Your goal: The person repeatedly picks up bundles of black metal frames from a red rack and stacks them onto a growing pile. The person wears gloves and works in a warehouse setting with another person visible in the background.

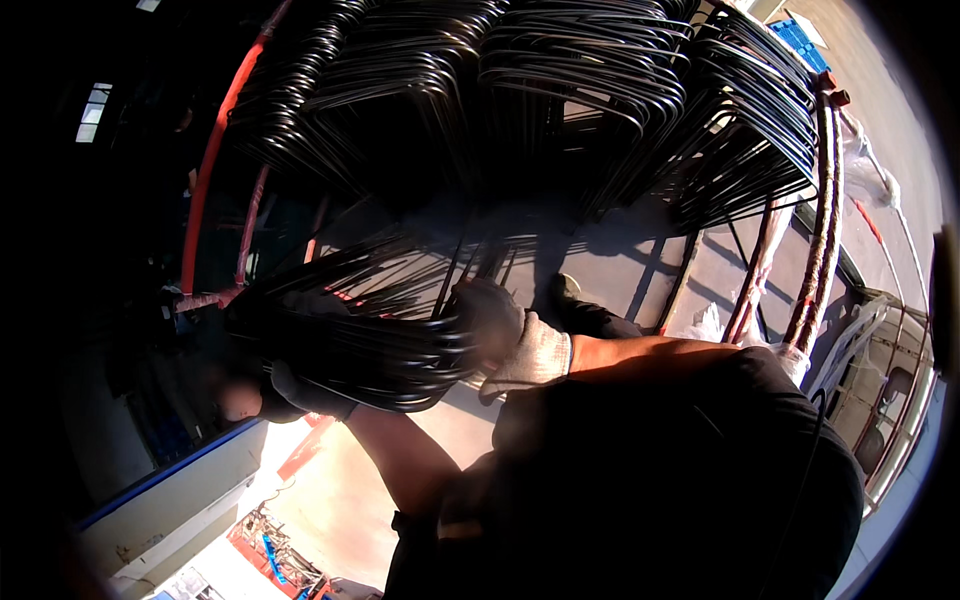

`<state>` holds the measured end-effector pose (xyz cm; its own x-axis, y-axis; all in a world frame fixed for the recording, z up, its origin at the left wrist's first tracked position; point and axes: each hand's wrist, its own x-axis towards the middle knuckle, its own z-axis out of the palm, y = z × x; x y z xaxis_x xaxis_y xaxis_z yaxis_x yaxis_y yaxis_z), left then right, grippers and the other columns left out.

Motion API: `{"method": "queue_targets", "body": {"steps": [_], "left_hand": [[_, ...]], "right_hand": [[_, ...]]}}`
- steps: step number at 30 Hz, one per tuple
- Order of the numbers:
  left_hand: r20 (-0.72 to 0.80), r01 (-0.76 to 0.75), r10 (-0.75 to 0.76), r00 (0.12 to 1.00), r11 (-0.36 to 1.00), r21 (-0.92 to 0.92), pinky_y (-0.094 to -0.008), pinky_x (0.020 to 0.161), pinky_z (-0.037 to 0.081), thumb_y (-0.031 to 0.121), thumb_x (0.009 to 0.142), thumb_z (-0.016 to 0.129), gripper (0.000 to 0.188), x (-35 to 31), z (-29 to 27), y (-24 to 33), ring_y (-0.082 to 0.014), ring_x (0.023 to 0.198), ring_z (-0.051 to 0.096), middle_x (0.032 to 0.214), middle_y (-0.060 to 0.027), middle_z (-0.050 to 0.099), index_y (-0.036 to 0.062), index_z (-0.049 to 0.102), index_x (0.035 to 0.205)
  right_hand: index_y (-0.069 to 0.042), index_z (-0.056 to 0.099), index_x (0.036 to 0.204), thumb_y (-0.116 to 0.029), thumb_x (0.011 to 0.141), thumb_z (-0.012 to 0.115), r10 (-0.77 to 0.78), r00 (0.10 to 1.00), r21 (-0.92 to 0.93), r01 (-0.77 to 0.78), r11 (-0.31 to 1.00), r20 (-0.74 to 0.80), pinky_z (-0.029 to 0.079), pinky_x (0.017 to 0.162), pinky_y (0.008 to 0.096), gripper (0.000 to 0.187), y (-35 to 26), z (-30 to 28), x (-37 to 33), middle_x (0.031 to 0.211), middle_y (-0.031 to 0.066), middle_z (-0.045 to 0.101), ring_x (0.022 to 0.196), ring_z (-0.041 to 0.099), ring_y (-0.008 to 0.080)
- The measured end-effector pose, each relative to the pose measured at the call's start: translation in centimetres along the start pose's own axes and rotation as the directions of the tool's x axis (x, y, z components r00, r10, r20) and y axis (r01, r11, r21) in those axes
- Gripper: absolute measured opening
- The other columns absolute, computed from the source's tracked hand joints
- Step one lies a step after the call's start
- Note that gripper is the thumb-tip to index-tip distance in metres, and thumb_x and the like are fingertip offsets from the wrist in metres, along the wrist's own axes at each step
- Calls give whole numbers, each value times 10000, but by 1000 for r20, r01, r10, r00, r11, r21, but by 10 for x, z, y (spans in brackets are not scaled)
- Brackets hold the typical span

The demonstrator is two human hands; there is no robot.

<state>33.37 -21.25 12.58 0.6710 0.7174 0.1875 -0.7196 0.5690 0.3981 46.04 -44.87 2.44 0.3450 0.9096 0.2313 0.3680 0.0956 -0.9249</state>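
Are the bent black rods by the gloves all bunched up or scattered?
Bunched up: the bent black rods have their rounded bends stacked close together at the right hand. Some parts are too dark to tell.

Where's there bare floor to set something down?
Widest: sunlit beige floor, between your left forearm and the jumbled red metal frame. Smaller: shadow-striped grey floor between a dark shoe and a slanting brown bar. Crowded: the top, packed with bent black metal rods, and around your gloved right hand, clasping another bundle.
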Motion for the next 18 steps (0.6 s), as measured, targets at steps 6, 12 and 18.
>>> {"method": "queue_targets", "body": {"steps": [6, 12, 18], "left_hand": [[31, 119, -120, 992, 993, 21, -444, 1099, 470, 305, 864, 759, 696, 4, 11, -68, -292, 1267, 551, 1346, -130, 598, 46, 540, 1472], [-145, 153, -129, 981, 973, 174, -360, 895, 442, 326, 744, 783, 676, 1, 54, -167, -225, 989, 530, 1172, -104, 588, 19, 591, 1315], [53, 341, -339, 939, 940, -17, -450, 1091, 464, 330, 783, 735, 657, 31, 10, -270, -315, 1167, 582, 1235, -192, 602, -31, 599, 1314]], "right_hand": [[38, 294, 1607, -362, 587, 1034, 262, 920, 137, -231, 963, -291, 367, 1240, 533, 1322, -1, -14, -47, 1599, 291, 364, 1517, 363, 467], [-17, 426, 1502, -300, 631, 1044, 289, 753, 163, -239, 957, -591, 517, 1108, 464, 1105, 27, -31, -91, 1412, 222, 545, 1311, 596, 379], [-57, 411, 1482, -150, 728, 947, 403, 658, 250, -318, 915, -637, 566, 1054, 412, 930, 86, -90, -114, 1376, 183, 591, 1234, 666, 319]]}}
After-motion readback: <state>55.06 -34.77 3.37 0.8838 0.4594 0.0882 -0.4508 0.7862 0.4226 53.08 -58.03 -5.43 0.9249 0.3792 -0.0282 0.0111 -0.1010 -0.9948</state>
